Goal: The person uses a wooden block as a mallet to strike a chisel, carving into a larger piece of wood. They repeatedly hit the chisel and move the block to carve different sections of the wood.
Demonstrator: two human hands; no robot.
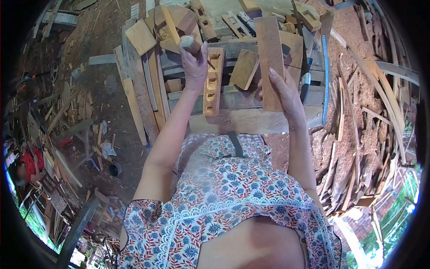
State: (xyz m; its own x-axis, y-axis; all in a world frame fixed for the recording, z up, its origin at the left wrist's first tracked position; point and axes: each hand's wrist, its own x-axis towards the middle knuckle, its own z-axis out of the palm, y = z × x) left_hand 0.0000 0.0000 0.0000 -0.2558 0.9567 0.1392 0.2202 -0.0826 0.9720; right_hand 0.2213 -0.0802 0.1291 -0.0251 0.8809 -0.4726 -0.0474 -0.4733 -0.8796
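My left hand (195, 69) is closed round a chisel (190, 45) with a pale, worn top on its wooden handle. The chisel's thin tip points down at a wooden block (211, 97) with a row of carved square pockets. In my right hand (286, 96) is a flat wooden board (270, 58), held upright near its lower end, thumb across its face and fingers wrapped behind. Between the pocketed block and the board lies a loose wood piece (245, 69) on the slatted workbench (242, 120).
More carved blocks (235, 24) and offcuts lie along the bench's far side. A handsaw (306, 78) and a blue measuring strip (325, 80) are at its right. Shavings and scrap strips (358, 107) cover the ground there. A person in red (33, 161) is far left.
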